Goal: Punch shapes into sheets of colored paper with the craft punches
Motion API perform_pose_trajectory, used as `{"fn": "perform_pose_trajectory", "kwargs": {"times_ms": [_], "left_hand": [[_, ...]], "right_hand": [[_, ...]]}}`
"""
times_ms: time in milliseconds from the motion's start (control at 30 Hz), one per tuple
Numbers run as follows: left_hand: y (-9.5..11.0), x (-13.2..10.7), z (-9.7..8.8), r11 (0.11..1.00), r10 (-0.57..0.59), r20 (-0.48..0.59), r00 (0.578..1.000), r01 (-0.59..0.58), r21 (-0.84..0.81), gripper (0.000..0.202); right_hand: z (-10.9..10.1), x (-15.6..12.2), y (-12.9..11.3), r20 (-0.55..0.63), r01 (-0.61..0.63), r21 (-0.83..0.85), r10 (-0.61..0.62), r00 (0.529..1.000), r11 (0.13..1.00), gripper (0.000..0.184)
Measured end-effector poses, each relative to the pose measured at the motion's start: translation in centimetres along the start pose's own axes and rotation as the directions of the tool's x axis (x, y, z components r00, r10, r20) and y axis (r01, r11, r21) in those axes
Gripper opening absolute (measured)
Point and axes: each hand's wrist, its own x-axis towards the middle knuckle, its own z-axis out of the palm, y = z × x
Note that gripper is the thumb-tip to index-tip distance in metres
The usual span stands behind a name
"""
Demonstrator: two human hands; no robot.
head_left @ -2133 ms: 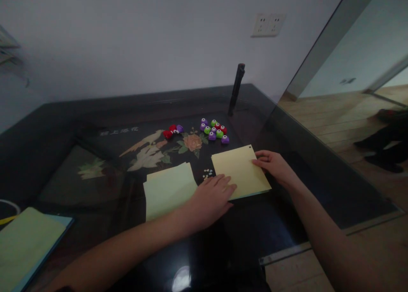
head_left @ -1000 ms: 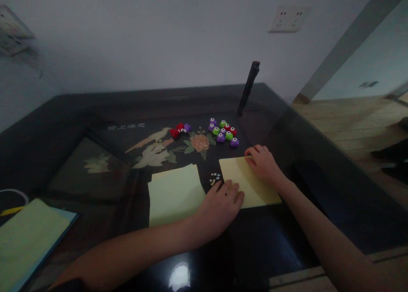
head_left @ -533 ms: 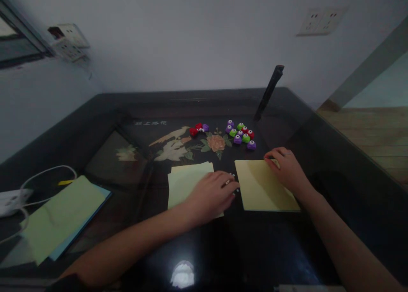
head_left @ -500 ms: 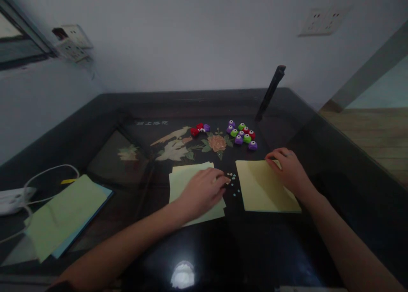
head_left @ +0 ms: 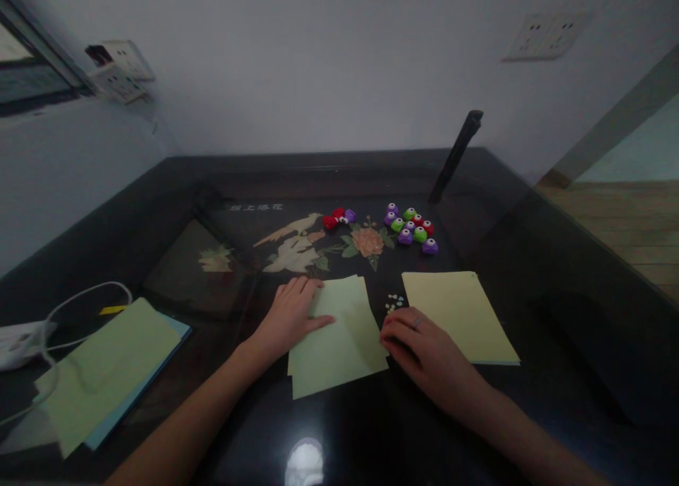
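My left hand (head_left: 291,313) lies at the left edge of a small stack of pale green paper sheets (head_left: 339,337), thumb spread over the top sheet, and is open. My right hand (head_left: 429,351) is closed with its fingertips pinched, between the two paper stacks; what it holds, if anything, is hidden. Just beyond its fingers lie several tiny pale star-like pieces (head_left: 394,302) on the dark table, some covered by the hand. To the right is a stack of yellow paper (head_left: 456,313), with a tiny speck at its top right corner.
Behind the papers are several purple, green and red eye-topped pieces (head_left: 419,234) and a smaller red and purple group (head_left: 339,218). A black upright stick (head_left: 456,157) stands at the back right. More green and blue paper (head_left: 111,366) and a white power strip (head_left: 21,341) with cable lie left.
My left hand has moved from the tiny pieces to the left edge of the green sheets and spread out. My right hand has left the yellow paper's top corner and come left, toward the pieces.
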Motion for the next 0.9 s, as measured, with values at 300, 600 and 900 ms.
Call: {"fn": "perform_pose_trajectory", "kwargs": {"times_ms": [300,600,900], "left_hand": [[-0.7,-0.2,-0.8,0.997,-0.051,-0.017,0.999,0.052,0.05,0.056],[-0.8,0.2,-0.8,0.997,-0.079,0.025,0.997,0.078,0.018,0.055],[-0.9,-0.5,-0.9,0.988,0.028,-0.096,0.995,-0.042,-0.145,0.043]], "right_hand": [[1.8,-0.7,0.8,-0.011,-0.034,0.08,0.035,0.999,0.996,0.015],[1.5,-0.8,0.3,0.02,-0.016,0.081,0.015,1.0,0.997,0.015],[1.1,-0.9,0.7,-0.037,-0.039,0.101,0.043,0.998,0.994,0.014]]}}
